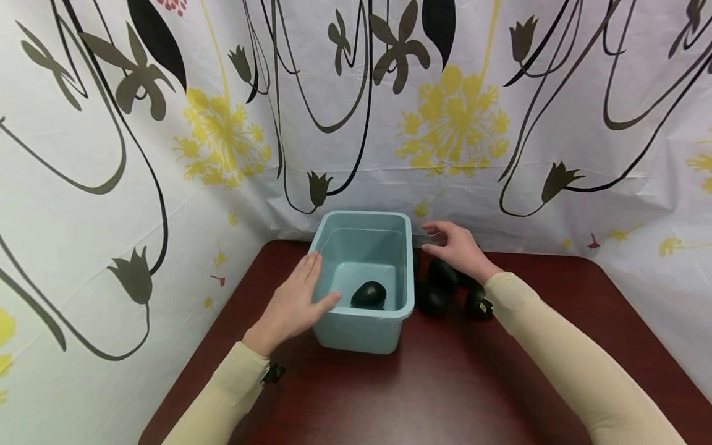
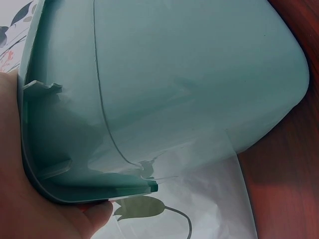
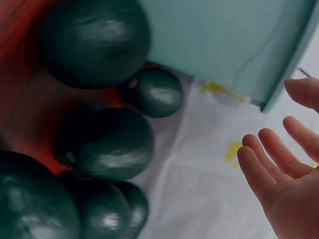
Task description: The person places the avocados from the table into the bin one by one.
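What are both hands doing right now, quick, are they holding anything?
Left hand: open, resting on the rim of the tub.
Right hand: open, holding nothing, near the avocados.

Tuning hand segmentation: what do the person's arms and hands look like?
Long, plain cream sleeves reach the wrists. The left hand and right hand are bare, no gloves. A small black object shows at the left sleeve's end, too small to identify.
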Demonstrator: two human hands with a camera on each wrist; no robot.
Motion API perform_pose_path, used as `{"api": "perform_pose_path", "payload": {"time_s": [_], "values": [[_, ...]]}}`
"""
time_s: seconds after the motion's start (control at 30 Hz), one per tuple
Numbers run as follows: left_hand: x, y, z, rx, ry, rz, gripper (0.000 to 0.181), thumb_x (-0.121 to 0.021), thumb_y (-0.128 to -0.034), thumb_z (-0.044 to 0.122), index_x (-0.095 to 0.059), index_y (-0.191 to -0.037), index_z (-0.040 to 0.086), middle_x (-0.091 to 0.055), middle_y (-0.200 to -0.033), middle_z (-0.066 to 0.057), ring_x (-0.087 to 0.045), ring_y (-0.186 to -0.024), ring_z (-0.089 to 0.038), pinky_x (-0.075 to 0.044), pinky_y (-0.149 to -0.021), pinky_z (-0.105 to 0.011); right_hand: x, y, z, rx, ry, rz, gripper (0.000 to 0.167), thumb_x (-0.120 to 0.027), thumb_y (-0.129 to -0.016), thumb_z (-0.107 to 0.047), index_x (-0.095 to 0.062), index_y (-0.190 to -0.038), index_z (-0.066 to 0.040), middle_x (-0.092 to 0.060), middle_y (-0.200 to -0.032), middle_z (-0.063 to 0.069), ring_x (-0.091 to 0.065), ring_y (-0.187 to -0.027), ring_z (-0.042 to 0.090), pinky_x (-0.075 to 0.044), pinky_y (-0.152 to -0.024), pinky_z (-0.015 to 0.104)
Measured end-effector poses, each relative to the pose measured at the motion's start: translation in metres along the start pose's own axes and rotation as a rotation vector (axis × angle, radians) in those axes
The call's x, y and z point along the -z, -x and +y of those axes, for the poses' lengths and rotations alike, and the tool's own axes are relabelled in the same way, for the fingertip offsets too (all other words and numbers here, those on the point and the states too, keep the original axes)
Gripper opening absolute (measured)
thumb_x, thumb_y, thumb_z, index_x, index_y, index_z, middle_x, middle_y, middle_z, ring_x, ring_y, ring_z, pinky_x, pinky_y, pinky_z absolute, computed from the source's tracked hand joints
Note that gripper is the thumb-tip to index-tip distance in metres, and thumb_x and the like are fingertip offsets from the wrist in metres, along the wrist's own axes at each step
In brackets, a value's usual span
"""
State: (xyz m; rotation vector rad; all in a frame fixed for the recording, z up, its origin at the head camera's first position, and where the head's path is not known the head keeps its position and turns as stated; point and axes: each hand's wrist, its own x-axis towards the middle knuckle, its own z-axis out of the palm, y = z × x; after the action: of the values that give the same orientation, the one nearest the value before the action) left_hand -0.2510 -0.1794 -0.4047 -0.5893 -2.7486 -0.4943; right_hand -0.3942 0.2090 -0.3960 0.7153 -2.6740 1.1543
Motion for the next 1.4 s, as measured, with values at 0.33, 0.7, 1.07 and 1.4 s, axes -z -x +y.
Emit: {"api": "perform_pose_path", "payload": {"time_s": [0.33,0.7,1.07,1.4], "values": [[-0.001,-0.001,0.001,-0.005,-0.009,0.004,0.097,-0.036,-0.0955,0.075,-0.022,-0.159,0.003,-0.019,-0.166,-0.012,-0.016,-0.152,-0.029,-0.031,-0.114,-0.05,-0.016,-0.012,0.022,-0.038,0.093,-0.052,0.055,-0.074,-0.093,-0.028,-0.055,-0.142,-0.014,-0.059,-0.134,0.015,-0.06,-0.117,0.034,-0.05,-0.094,0.053],[-0.001,0.0,-0.001,0.001,0.009,0.008,0.097,-0.036,-0.0954,0.075,-0.022,-0.16,0.003,-0.019,-0.166,-0.012,-0.014,-0.153,-0.027,-0.031,-0.115,-0.049,-0.032,-0.038,0.042,-0.126,0.057,-0.139,0.06,-0.075,-0.091,-0.022,-0.052,-0.143,-0.005,-0.058,-0.134,0.024,-0.06,-0.117,0.039,-0.05,-0.091,0.054],[0.002,0.001,-0.001,0.019,0.004,-0.007,0.099,-0.036,-0.094,0.077,-0.022,-0.16,0.004,-0.016,-0.167,-0.009,-0.013,-0.153,-0.024,-0.031,-0.114,-0.05,-0.06,-0.053,0.061,-0.146,0.146,-0.162,0.061,-0.08,-0.087,-0.029,-0.057,-0.137,-0.003,-0.063,-0.13,0.021,-0.061,-0.116,0.036,-0.049,-0.096,0.052],[0.002,0.001,0.0,0.043,0.012,-0.032,0.099,-0.036,-0.0933,0.078,-0.019,-0.161,0.007,-0.012,-0.168,-0.006,-0.009,-0.154,-0.021,-0.029,-0.116,-0.048,-0.073,-0.06,0.072,-0.22,0.354,-0.217,0.08,-0.076,-0.084,-0.047,-0.047,-0.148,-0.007,-0.059,-0.135,0.023,-0.058,-0.117,0.044,-0.049,-0.086,0.062]]}}
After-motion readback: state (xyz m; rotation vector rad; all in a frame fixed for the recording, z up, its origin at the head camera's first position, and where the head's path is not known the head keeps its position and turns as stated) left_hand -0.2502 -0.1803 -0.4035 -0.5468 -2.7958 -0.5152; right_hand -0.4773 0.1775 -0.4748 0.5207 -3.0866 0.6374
